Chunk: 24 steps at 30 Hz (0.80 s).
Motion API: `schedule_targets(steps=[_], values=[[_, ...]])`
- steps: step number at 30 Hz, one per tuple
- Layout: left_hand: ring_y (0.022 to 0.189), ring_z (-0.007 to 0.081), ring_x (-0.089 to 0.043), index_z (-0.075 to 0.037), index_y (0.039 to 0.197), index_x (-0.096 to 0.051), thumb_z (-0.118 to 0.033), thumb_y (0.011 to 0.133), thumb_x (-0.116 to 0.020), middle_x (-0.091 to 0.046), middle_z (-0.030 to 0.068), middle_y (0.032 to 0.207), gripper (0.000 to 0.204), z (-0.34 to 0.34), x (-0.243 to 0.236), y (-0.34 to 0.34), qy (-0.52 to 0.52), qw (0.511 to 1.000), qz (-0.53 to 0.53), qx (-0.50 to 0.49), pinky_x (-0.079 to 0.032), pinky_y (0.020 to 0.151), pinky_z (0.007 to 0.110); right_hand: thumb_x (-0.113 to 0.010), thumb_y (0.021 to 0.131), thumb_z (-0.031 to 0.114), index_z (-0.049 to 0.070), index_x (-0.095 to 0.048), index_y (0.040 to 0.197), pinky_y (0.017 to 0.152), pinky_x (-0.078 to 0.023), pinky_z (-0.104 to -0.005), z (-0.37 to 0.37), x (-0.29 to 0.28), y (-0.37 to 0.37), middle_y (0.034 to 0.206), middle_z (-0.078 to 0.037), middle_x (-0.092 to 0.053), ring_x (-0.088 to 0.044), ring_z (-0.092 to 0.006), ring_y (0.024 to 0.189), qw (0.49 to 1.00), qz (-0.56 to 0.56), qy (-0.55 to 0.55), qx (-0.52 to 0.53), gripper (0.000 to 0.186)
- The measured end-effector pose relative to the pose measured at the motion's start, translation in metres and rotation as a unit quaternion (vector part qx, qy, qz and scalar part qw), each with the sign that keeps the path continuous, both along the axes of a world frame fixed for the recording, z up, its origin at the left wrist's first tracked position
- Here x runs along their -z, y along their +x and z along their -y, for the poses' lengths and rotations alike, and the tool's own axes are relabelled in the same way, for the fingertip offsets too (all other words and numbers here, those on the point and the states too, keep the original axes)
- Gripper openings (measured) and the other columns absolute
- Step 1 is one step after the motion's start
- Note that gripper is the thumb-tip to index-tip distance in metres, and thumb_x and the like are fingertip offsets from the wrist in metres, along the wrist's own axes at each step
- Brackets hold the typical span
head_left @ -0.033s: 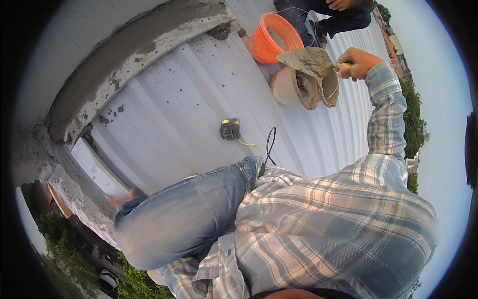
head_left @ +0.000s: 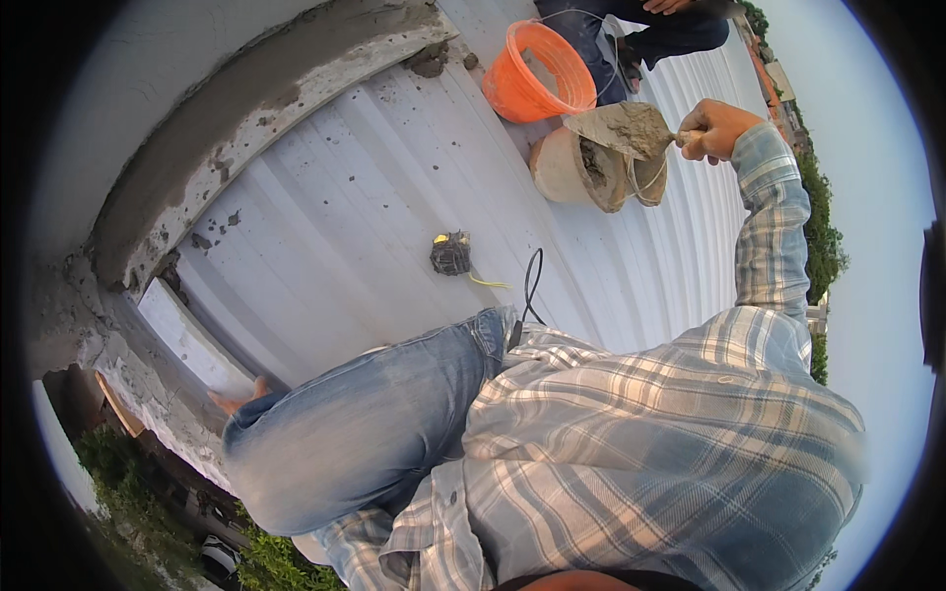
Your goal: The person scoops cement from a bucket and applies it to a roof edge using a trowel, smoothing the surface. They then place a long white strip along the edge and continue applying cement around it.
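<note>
My right hand (head_left: 721, 130) is closed round the handle of a pointing trowel (head_left: 591, 122). Grey mortar (head_left: 641, 130) lies on its blade, which is held over a mortar-smeared pale bucket (head_left: 562, 169). Inside that bucket more wet mortar (head_left: 594, 163) shows. Beyond my bent left knee, a bit of bare skin (head_left: 239, 396) appears beside a white board (head_left: 192, 340); whether it is my left hand or a foot I cannot tell. My left sleeve (head_left: 360, 552) runs down behind the knee.
An orange bucket (head_left: 522, 84) stands beyond the pale one, near a crouching person (head_left: 680, 39) in dark trousers. On the ribbed metal roof (head_left: 325, 256) lies a dark boxy object (head_left: 451, 253) with a yellow cord. A mortared ledge (head_left: 266, 123) borders the wall; a drop shows lower left.
My right hand and the trowel have shifted slightly right and down relative to the buckets. The whole view has moved a little; the grip stays the same.
</note>
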<state>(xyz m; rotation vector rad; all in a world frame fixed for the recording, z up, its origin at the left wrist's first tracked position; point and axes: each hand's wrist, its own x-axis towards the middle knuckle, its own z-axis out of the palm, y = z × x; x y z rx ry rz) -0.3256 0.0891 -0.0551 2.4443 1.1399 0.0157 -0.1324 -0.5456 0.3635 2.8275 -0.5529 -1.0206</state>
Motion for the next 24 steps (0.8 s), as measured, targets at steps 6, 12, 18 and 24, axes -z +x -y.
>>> schedule_targets(steps=[6, 12, 18, 24], values=[[0.131, 0.0402, -0.046, -0.008, 0.155, -0.017, -0.03, 0.064, -0.085, -0.042, 0.0232, 0.143, 0.115, -0.001, -0.001, 0.005, -0.012, 1.0, 0.005, 0.002, -0.043, 0.108, 0.046, -0.073, 0.077, 0.019, 0.006, -0.071, 0.111, 0.077, -0.059, -0.0421, 0.165, 0.148, -0.02, 0.103, -0.011, -0.074, -0.072, -0.0282, 0.093, 0.948, 0.091, -0.304, -0.024, 0.037], [0.131, 0.0402, -0.046, -0.008, 0.155, -0.017, -0.029, 0.064, -0.084, -0.043, 0.0232, 0.143, 0.115, 0.002, -0.013, 0.002, 0.006, 1.0, -0.006, -0.004, -0.043, 0.108, 0.046, -0.067, 0.087, 0.031, 0.009, -0.061, 0.13, 0.091, -0.056, -0.0462, 0.148, 0.299, 0.019, 0.126, -0.014, -0.066, -0.066, -0.0336, 0.112, 0.951, -0.071, -0.298, -0.034, 0.049], [0.131, 0.0402, -0.046, -0.008, 0.155, -0.017, -0.029, 0.064, -0.083, -0.043, 0.0233, 0.143, 0.114, -0.013, -0.015, 0.003, -0.012, 1.0, -0.003, 0.004, -0.044, 0.108, 0.046, -0.066, 0.086, 0.032, 0.001, -0.074, 0.098, 0.078, -0.058, -0.0486, 0.206, 0.309, 0.0, 0.102, -0.021, -0.073, -0.07, -0.037, 0.1, 0.982, 0.063, -0.176, -0.016, 0.035], [0.13, 0.0403, -0.046, -0.008, 0.155, -0.017, -0.028, 0.064, -0.083, -0.043, 0.0233, 0.143, 0.113, -0.01, -0.022, -0.002, -0.007, 1.0, -0.002, -0.016, -0.044, 0.107, 0.046, -0.066, 0.089, 0.022, 0.005, -0.069, 0.084, 0.043, -0.042, -0.0312, 0.132, 0.237, -0.042, 0.065, -0.004, -0.059, -0.054, -0.0139, 0.049, 0.9, 0.15, 0.263, 0.313, 0.017]])
